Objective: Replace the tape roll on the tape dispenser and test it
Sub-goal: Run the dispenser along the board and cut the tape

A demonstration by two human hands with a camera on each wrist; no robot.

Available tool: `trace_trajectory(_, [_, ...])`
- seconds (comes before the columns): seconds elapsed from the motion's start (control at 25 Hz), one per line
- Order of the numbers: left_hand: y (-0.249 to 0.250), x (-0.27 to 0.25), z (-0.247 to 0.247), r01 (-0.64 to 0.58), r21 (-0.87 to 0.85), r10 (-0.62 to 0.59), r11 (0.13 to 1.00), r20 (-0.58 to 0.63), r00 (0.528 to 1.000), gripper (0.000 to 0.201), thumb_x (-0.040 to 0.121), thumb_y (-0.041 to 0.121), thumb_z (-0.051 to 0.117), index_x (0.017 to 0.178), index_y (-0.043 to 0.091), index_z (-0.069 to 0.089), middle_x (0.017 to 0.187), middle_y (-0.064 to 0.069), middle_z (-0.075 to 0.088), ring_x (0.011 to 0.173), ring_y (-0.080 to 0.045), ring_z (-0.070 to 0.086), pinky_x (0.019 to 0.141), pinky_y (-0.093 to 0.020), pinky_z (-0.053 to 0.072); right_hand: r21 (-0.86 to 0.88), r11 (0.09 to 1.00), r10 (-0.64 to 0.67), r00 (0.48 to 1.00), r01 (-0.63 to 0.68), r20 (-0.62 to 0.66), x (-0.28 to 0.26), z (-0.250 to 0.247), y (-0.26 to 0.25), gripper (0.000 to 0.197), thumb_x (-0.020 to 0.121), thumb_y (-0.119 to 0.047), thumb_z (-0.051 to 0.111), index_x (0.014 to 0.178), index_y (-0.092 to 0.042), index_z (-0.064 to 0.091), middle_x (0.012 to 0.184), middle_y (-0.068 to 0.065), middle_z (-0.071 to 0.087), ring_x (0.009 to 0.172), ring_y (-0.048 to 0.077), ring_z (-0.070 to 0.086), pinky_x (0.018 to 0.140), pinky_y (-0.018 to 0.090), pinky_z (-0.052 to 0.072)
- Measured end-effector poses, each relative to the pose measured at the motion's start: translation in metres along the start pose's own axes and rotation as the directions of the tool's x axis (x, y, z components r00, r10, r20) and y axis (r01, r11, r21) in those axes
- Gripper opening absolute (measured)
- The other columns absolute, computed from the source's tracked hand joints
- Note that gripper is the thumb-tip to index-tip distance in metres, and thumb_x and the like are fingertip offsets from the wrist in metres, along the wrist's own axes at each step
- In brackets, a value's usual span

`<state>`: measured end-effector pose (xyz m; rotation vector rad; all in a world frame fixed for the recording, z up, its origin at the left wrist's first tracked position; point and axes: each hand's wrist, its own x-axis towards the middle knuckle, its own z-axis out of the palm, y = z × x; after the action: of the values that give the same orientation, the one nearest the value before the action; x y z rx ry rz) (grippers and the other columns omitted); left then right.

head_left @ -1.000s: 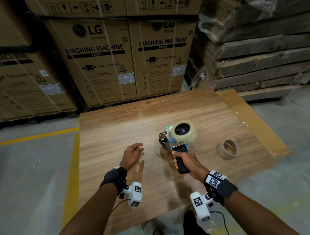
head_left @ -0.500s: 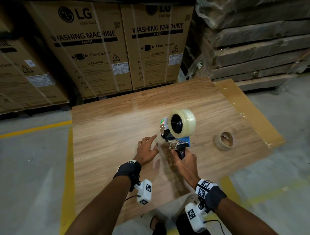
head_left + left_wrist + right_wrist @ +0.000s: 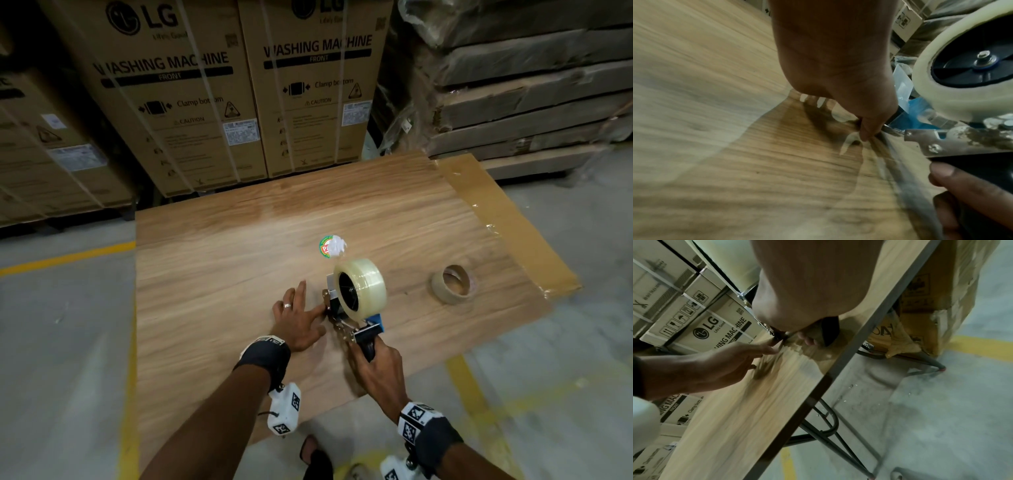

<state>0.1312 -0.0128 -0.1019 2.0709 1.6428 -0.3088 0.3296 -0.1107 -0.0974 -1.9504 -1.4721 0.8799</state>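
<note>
1. The dispenser [image 3: 346, 315] sits just right of the table's [image 3: 212, 274] middle, nose down on the wood, with the clear roll [image 3: 363, 286] mounted on its black hub and standing on edge.
2. My right hand [image 3: 378, 371], at 5 o'clock from the roll, is wrapped around the black handle in a closed fist grip; the handle slants back toward me.
3. My left hand [image 3: 298, 323] lies at 9 o'clock from the dispenser, fingers spread and mostly straight on the wood, thumb tip against the metal front of the tool (a ring shows on one finger).
4. In the left wrist view a thin strip of clear tape [image 3: 900, 175] lies along the wood from the dispenser's nose toward me, beside my thumb.
5. An old core [image 3: 454, 284] with little tape left lies on the table at 3 o'clock from the roll, well apart from it.
6. A round sticker [image 3: 331, 246] with a white scrap on it lies at 12 o'clock, near the roll.
7. A brown cardboard sheet [image 3: 507, 219] covers the table's right edge, out at 2 o'clock.
8. Washing-machine cartons [image 3: 191, 96] stand beyond the far edge, at 11 to 12 o'clock, with wrapped flat packs [image 3: 534, 102] stacked at 1 o'clock.
</note>
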Motion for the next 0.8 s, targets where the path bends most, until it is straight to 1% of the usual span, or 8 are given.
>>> trace_trajectory(0.04, [0.000, 0.000, -0.001, 0.001, 0.067, -0.001, 0.998, -0.007, 1.000, 0.058, 0.092, 0.058, 0.046, 0.148, 0.054, 0.030, 0.168, -0.011, -0.018, 0.152, -0.039, -0.003, 0.115, -0.055, 0.013, -0.023, 1.000, 0.001, 1.000, -0.001, 0.009, -0.002, 0.001, 0.001, 0.025, 0.093, -0.035, 0.073, 0.079, -0.022, 0.057, 0.058, -0.005, 0.060, 0.053, 0.016, 0.057, 0.057, 0.030, 0.039])
trace_trajectory(0.12, [-0.002, 0.000, -0.002, 0.012, 0.132, -0.008, 0.991, -0.034, 0.999, 0.064, 0.087, 0.065, 0.046, 0.147, 0.055, 0.028, 0.168, -0.008, -0.016, 0.152, -0.037, 0.002, 0.112, -0.056, 0.018, -0.133, 0.991, 0.008, 1.000, -0.005, 0.016, -0.003, 0.002, 0.001, 0.027, 0.093, -0.040, 0.071, 0.084, -0.017, 0.061, 0.068, 0.004, 0.070, 0.065, 0.030, 0.067, 0.061, 0.033, 0.039])
trace_trajectory(0.2, [-0.003, 0.001, 0.000, 0.025, 0.149, -0.019, 0.989, -0.046, 0.999, 0.070, 0.081, 0.070, 0.047, 0.147, 0.058, 0.026, 0.168, -0.006, -0.015, 0.153, -0.035, 0.003, 0.110, -0.057, 0.020, -0.228, 0.974, 0.010, 1.000, -0.003, 0.029, -0.004, -0.002, -0.003, 0.032, 0.094, -0.046, 0.067, 0.088, -0.015, 0.063, 0.080, 0.010, 0.075, 0.078, 0.035, 0.071, 0.064, 0.034, 0.038])
trace_trajectory(0.36, [0.000, -0.003, 0.006, 0.055, 0.153, -0.046, 0.987, -0.065, 0.997, 0.074, 0.080, 0.076, 0.044, 0.148, 0.059, 0.020, 0.168, -0.004, -0.020, 0.154, -0.035, 0.000, 0.112, -0.058, 0.017, -0.385, 0.922, 0.023, 0.990, 0.033, 0.140, -0.001, -0.014, -0.009, 0.042, 0.097, -0.053, 0.060, 0.092, -0.012, 0.064, 0.093, 0.014, 0.076, 0.091, 0.039, 0.071, 0.068, 0.035, 0.039])
trace_trajectory(0.52, [0.003, -0.004, 0.009, 0.081, 0.115, -0.076, 0.990, -0.040, 0.996, 0.074, 0.081, 0.078, 0.041, 0.148, 0.061, 0.016, 0.166, 0.003, -0.026, 0.155, -0.034, -0.009, 0.113, -0.069, 0.007, -0.426, 0.905, 0.085, 0.982, -0.005, 0.169, 0.001, -0.011, -0.013, 0.045, 0.094, -0.053, 0.059, 0.092, -0.009, 0.067, 0.098, 0.017, 0.074, 0.095, 0.040, 0.070, 0.077, 0.039, 0.049])
trace_trajectory(0.6, [0.005, -0.005, 0.006, 0.097, 0.115, -0.095, 0.989, -0.030, 0.995, 0.074, 0.082, 0.078, 0.041, 0.149, 0.061, 0.015, 0.165, 0.005, -0.028, 0.155, -0.034, -0.010, 0.113, -0.072, 0.004, -0.434, 0.901, 0.101, 0.980, -0.018, 0.169, 0.000, -0.011, -0.012, 0.045, 0.093, -0.053, 0.060, 0.092, -0.009, 0.068, 0.098, 0.017, 0.074, 0.095, 0.039, 0.069, 0.078, 0.039, 0.050])
trace_trajectory(0.72, [0.007, -0.006, 0.005, 0.108, 0.132, -0.107, 0.985, -0.019, 0.994, 0.082, 0.077, 0.073, 0.051, 0.149, 0.060, 0.013, 0.165, 0.004, -0.029, 0.155, -0.034, -0.012, 0.112, -0.074, 0.003, -0.420, 0.907, 0.098, 0.982, -0.021, 0.162, -0.005, -0.011, -0.012, 0.043, 0.093, -0.051, 0.061, 0.091, -0.009, 0.067, 0.096, 0.015, 0.074, 0.093, 0.037, 0.070, 0.073, 0.035, 0.044])
trace_trajectory(0.8, [0.009, -0.007, 0.001, 0.113, 0.134, -0.114, 0.985, 0.000, 0.994, 0.090, 0.072, 0.066, 0.060, 0.148, 0.061, 0.011, 0.165, 0.004, -0.030, 0.155, -0.035, -0.013, 0.111, -0.076, 0.002, -0.409, 0.912, 0.099, 0.982, -0.024, 0.162, -0.009, -0.013, -0.012, 0.041, 0.093, -0.051, 0.061, 0.090, -0.010, 0.067, 0.095, 0.015, 0.074, 0.092, 0.037, 0.070, 0.073, 0.035, 0.045])
